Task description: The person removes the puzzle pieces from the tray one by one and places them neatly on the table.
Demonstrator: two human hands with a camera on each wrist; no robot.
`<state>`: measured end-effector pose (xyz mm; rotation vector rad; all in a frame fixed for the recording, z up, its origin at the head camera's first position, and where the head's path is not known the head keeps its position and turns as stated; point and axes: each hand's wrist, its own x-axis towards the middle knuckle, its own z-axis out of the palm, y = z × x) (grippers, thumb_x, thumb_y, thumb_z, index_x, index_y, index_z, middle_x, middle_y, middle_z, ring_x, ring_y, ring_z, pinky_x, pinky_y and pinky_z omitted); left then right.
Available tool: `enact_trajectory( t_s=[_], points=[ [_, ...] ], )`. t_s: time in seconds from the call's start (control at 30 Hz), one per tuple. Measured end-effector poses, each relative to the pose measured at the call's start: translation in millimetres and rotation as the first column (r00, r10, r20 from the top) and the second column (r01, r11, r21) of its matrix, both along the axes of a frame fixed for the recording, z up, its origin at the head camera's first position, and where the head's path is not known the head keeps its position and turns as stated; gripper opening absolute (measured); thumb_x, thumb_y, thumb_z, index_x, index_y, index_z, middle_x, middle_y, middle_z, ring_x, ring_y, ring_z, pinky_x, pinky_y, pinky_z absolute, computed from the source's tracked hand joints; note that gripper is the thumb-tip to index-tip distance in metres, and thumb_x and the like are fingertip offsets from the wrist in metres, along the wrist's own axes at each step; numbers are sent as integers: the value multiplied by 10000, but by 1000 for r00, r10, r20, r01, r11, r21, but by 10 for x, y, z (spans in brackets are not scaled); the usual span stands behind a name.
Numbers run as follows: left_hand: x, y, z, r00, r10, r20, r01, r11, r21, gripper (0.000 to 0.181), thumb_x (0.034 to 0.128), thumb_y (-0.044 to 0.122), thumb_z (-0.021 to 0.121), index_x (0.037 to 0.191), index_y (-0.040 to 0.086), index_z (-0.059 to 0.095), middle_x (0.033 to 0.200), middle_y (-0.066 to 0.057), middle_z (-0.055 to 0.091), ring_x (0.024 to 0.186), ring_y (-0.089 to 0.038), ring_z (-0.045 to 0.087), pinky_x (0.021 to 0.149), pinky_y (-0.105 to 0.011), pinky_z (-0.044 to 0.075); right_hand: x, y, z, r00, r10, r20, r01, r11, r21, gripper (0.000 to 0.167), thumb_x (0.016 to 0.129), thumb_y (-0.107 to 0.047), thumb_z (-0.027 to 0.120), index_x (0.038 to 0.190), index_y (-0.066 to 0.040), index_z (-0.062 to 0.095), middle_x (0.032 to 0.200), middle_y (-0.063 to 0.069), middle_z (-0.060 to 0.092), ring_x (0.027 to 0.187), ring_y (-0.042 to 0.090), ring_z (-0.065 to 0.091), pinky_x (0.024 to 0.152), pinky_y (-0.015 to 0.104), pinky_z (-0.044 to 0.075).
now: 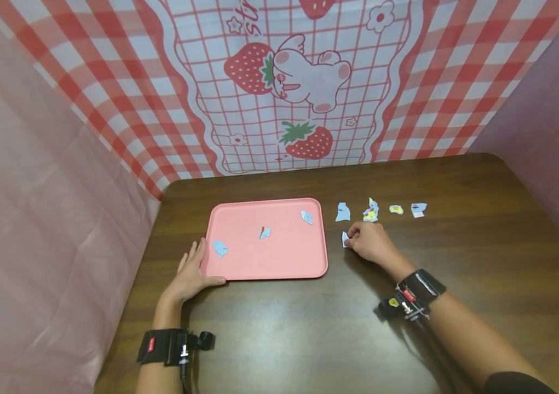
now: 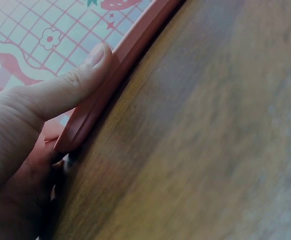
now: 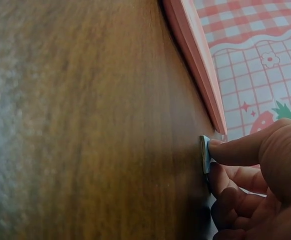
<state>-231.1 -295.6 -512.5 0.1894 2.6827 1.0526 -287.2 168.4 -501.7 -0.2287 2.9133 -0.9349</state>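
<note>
A pink tray (image 1: 279, 261) lies on the table. My left hand (image 1: 189, 279) rests against its near left corner, thumb along the front rim and fingers spread by the left side; in the left wrist view the straight thumb (image 2: 75, 85) touches the rim. Just right of the tray, my right hand (image 1: 370, 242) pinches a small light blue cardboard piece (image 1: 345, 239) between thumb and fingers. The right wrist view has that piece (image 3: 205, 154) tilted up on edge at the tabletop. Three pieces lie apart on the tray: a blue one (image 1: 220, 249), one with red (image 1: 265, 233) and another blue one (image 1: 307, 217).
Behind my right hand runs a row of irregular pieces: a blue piece (image 1: 343, 212), a yellow and purple piece (image 1: 370, 211), a small yellow piece (image 1: 396, 209) and a blue piece with pink (image 1: 418, 209). A strawberry-print cloth (image 1: 309, 82) hangs behind the wooden table (image 1: 279, 334).
</note>
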Motion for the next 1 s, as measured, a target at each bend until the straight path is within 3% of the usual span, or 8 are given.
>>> enact_trajectory(
  t_s=[0.2,0.53,0.77,1.0],
  points=[
    [-10,-4,-6,1000,-2,-9,2,1000,3,1261,765,471,854,1597,-34,52,1665,-226,53,1531,-389,-58,1186,-575,-67,-14,-2,-9,1000,-5,6,5,1000,8,111,831,-180,762,844,-78,723,713,1,651,714,236,620,676,429,487],
    [-17,5,7,1000,0,-9,0,1000,-5,1255,766,468,855,1596,-36,60,1664,-226,53,1532,-388,-57,1189,-573,-66,-30,-21,-15,998,-41,-49,40,999,-8,121,868,-196,683,853,-88,734,694,-11,639,682,236,599,622,394,458],
    [-9,-3,1,1000,7,-7,-7,1000,-1,1272,756,471,864,1596,-36,54,1664,-226,53,1532,-387,-56,1190,-568,-68,-53,-129,26,994,-29,-101,23,998,-59,85,860,-147,672,831,-86,724,670,-24,630,639,182,580,613,380,457],
    [0,7,2,1000,4,-10,-4,1000,-7,1265,757,483,856,1598,-30,62,1665,-218,58,1534,-379,-56,1192,-562,-68,-93,-250,54,995,-21,-98,16,998,-55,99,868,-161,675,837,-81,726,649,-22,633,644,194,602,620,381,464]
  ],
)
